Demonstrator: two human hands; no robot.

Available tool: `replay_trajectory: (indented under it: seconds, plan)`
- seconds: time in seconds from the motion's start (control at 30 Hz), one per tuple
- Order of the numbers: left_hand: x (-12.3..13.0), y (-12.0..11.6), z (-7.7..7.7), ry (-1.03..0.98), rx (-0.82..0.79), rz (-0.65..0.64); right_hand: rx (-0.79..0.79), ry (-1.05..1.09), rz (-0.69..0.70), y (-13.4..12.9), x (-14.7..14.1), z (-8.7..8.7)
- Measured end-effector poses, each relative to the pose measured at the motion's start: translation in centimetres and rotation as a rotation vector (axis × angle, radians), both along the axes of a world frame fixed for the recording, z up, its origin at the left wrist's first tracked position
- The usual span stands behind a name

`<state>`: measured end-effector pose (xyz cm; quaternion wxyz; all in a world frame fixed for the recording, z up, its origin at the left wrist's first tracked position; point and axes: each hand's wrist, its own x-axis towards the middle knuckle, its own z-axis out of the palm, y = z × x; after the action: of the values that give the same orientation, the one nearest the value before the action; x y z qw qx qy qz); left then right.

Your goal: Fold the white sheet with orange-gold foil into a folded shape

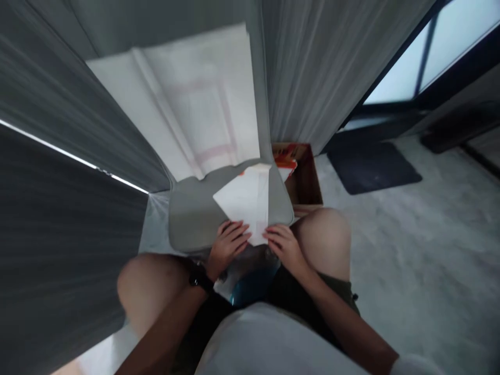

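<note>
A folded white paper sheet (pixel 244 200) lies on a grey padded case (pixel 193 221) resting across my lap. My left hand (pixel 227 247) has its fingers on the sheet's lower left edge, and a black wristwatch (pixel 201 280) sits on that wrist. My right hand (pixel 283 247) holds the sheet's lower right side with its fingertips. Below my hands, a clear plastic bag with a blue patch (pixel 250 276) lies against my dark shorts, partly hidden by my hands.
A brown cardboard box (pixel 307 182) holding orange-printed packets stands beyond my right knee. Grey curtains (pixel 308 67) hang on both sides, with a white cloth (pixel 191 104) behind the case. A dark mat (pixel 371 166) lies on the pale floor.
</note>
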<state>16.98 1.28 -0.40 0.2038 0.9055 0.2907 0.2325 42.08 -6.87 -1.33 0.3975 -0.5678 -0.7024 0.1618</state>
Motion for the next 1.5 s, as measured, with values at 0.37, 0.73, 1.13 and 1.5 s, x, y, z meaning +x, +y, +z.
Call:
replay_trajectory:
  seconds: [0.37,0.73,1.13,1.5]
  plan:
    - [0.5,-0.1,-1.5,-0.118,0.138,0.080,0.021,-0.074,0.014,-0.4,0.0,-0.8]
    - [0.1,0.4,-1.4,-0.107,0.091,0.051,-0.032,-0.098,0.063,-0.4,0.2,-0.6]
    - [1.4,0.6,-0.1,-0.137,-0.120,0.193,-0.028,0.029,-0.229,0.1,-1.6,0.2]
    - [4.2,-0.4,0.3,-0.153,-0.038,0.457,-0.063,0.000,-0.560,0.3,-4.5,0.2]
